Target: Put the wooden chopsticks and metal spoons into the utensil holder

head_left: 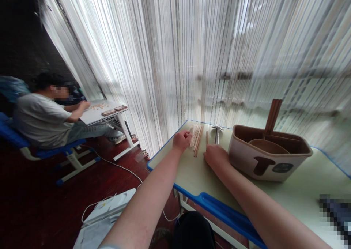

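My left hand [181, 140] rests on the pale table [192, 172], its fingers curled closed at the near side of a bundle of light wooden chopsticks [196, 135]. My right hand [216, 155] lies knuckles up just right of that bundle, fingers folded under, next to a single brown chopstick [207, 136] and a metal spoon [217, 133]. What the right fingers grip, if anything, is hidden. A beige cutlery holder [267, 157] with brown compartments stands right of my right hand, with dark brown chopsticks [273, 116] upright in it.
The table has a blue rim [219, 208] and stands against striped sheer curtains [208, 51]. At the left another person [44, 117] sits on a blue chair at a white desk [101, 112]. White papers [106, 212] and a cable lie on the dark red floor.
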The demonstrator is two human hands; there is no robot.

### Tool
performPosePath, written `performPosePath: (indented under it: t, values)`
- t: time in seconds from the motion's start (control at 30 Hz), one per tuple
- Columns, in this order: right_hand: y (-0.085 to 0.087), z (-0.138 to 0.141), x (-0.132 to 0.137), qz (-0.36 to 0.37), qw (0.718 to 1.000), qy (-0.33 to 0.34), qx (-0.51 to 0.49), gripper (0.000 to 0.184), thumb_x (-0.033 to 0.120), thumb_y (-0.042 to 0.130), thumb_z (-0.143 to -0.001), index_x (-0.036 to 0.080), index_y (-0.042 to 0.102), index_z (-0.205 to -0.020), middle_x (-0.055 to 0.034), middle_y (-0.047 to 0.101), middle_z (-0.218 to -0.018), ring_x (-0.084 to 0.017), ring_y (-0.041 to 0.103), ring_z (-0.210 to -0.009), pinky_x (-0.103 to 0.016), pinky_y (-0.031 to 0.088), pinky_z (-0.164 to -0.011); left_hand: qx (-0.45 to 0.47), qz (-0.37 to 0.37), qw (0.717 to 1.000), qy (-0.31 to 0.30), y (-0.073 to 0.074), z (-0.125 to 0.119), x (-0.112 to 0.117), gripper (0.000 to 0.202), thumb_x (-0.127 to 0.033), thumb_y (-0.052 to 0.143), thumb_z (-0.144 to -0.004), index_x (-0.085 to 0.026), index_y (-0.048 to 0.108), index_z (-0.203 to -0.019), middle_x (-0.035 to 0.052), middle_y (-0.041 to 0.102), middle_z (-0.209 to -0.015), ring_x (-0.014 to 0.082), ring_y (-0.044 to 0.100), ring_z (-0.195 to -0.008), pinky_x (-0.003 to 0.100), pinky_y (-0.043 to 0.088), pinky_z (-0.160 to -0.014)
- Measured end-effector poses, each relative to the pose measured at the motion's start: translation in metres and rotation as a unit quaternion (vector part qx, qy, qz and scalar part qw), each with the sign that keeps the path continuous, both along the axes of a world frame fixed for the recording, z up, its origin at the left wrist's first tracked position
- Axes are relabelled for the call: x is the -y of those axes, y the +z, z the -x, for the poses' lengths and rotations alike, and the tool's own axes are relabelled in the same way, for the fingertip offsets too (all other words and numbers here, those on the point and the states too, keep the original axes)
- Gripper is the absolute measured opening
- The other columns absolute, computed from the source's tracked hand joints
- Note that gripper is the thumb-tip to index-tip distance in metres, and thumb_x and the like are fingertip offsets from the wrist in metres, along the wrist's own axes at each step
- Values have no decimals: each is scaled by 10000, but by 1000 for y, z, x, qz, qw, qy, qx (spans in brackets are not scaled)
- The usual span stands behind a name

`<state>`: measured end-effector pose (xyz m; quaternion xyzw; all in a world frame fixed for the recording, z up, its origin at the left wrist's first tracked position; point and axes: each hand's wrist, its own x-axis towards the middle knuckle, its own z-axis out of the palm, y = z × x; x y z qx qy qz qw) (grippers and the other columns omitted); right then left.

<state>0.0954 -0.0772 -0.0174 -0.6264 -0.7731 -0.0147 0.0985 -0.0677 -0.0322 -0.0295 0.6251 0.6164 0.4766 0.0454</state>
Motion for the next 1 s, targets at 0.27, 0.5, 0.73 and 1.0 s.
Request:
performPosePath:
  t: [0.27, 0.5, 0.73, 1.0]
  values:
    - [-2, -3, -6, 1, 999, -17, -36, 244, 244, 449, -803, 122, 632, -909, -168, 643, -895, -250, 625, -820, -311, 458, -630, -9, -7, 1000, 1, -1, 1, -2, 246, -342, 515, -753, -183, 698, -797, 9, 622, -623, 124, 546, -592, 234, 419, -607]
    - [-1, -3, -5, -36, 999, 2, -30, 242, 259, 435, -810, 128, 624, -887, -155, 638, -885, -270, 597, -883, -322, 457, -621, -14, 3, 1000, 3, -1, 1, -2, 240, -337, 516, -753, -193, 700, -807, 8, 621, -634, 130, 547, -611, 237, 421, -629]
    - [-1, -6, -10, 19, 998, -27, -47, 233, 220, 463, -773, 127, 634, -903, -160, 646, -885, -268, 623, -823, -322, 449, -617, -29, -4, 1000, 1, -2, 1, -2, 249, -335, 512, -757, -177, 700, -800, 5, 616, -623, 122, 539, -600, 234, 413, -612]
    - [-3, -6, -14, -7, 989, -46, -141, 268, 282, 509, -731, 129, 671, -882, -143, 677, -864, -259, 629, -825, -305, 433, -663, -36, -22, 999, 3, -2, 1, -3, 238, -337, 511, -761, -182, 692, -770, 5, 616, -604, 126, 544, -581, 238, 409, -592]
